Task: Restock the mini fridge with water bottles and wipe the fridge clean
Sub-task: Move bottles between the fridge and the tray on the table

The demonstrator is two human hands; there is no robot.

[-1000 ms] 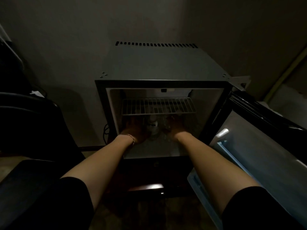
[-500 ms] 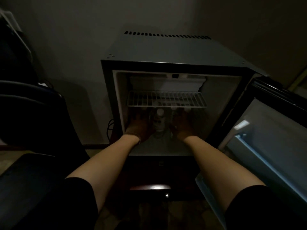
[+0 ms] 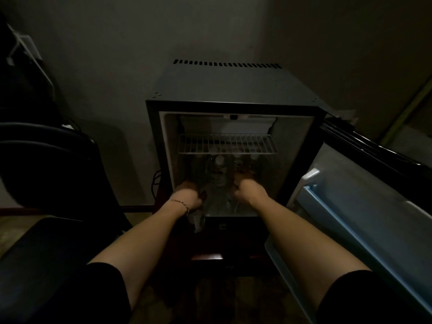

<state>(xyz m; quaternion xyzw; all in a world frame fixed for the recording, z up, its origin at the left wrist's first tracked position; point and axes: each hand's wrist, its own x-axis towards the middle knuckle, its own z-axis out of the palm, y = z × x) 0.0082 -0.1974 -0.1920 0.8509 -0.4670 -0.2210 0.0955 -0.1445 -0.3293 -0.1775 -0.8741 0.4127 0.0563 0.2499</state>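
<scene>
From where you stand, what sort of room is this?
Likely a hotel or guest room, though it is dim. A mini fridge stands open against the wall on a low wooden stand, bottles inside, with a dark chair beside it.

Both bare forearms reach forward, side by side; the left hand (image 3: 188, 195) and right hand (image 3: 247, 187) are curled into fists.

Single head-worn view, close above and in front of the open mini fridge (image 3: 233, 90), facing forward and down into its interior.
</scene>
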